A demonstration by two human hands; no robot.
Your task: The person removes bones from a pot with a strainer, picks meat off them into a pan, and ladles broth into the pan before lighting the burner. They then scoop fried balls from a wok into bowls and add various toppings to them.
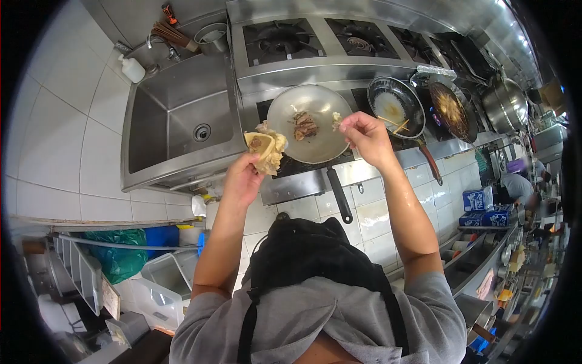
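My left hand [242, 179] is closed around a big pale chunk of bone [267, 151] with meat and fat clinging to it, held beside the left rim of a wide steel wok [280, 115]. Over the wok's right side, my right hand [367, 134] pinches a small whitish scrap [337, 119] that looks like fat or gristle. Browned meat pieces [305, 125] lie in the middle of the wok. Its black handle [339, 197] points toward me.
On my left is a steel sink [176, 115] with a soap bottle [132, 68]. To the right, a dark pan [397, 100] holds pale liquid, with wooden chopsticks [393, 124] across it. Beyond stand another browned pan [451, 112] and a steel pot [504, 103]. A person [518, 187] is far right.
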